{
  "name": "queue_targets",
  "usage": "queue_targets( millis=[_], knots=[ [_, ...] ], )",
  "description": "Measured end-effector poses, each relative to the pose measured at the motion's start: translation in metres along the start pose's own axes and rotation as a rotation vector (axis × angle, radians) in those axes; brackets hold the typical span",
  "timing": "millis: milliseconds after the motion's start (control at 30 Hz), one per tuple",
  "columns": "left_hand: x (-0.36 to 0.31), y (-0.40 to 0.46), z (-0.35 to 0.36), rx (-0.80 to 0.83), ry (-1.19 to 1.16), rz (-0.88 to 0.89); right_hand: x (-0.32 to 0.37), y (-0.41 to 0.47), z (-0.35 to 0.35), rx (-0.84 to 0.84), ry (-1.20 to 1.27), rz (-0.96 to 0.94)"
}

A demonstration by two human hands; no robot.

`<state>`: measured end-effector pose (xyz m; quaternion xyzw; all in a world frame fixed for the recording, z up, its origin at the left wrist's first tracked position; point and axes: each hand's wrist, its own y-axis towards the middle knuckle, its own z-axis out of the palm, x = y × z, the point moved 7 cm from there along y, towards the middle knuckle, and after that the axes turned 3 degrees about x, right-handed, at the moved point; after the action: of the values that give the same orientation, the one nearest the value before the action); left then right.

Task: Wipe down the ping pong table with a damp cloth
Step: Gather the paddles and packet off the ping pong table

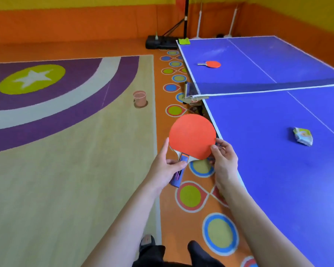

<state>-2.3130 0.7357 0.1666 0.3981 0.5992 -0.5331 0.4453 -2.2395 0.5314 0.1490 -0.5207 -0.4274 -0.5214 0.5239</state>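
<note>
The blue ping pong table (pixel 278 160) fills the right side, with its net (pixel 258 87) across the middle. A red paddle (pixel 192 135) is held off the table's left edge, above the floor. My left hand (pixel 168 168) grips its blue handle. My right hand (pixel 223 160) pinches the blade's lower right rim. A crumpled white cloth or wrapper (pixel 303 136) lies on the near half. A second red paddle (pixel 211 64) lies on the far half. A green-yellow cloth (pixel 184 41) sits at the far left corner.
A pink bucket (pixel 139 98) stands on the beige floor to the left. A black weighted stand base (pixel 160 42) with a pole sits beyond the table's far corner. Orange padded walls close the room. My feet (pixel 148 245) show at the bottom.
</note>
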Motion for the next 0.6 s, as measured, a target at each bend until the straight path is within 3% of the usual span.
queue_targets(
  millis=[233, 600],
  knots=[
    [-0.044, 0.109, 0.022, 0.287, 0.01, 0.02, 0.031, 0.051, -0.01, -0.242, 0.069, -0.01],
    [-0.051, 0.248, 0.175, 0.582, 0.265, 0.094, 0.002, 0.146, -0.132, -0.592, 0.102, 0.035]
  ],
)
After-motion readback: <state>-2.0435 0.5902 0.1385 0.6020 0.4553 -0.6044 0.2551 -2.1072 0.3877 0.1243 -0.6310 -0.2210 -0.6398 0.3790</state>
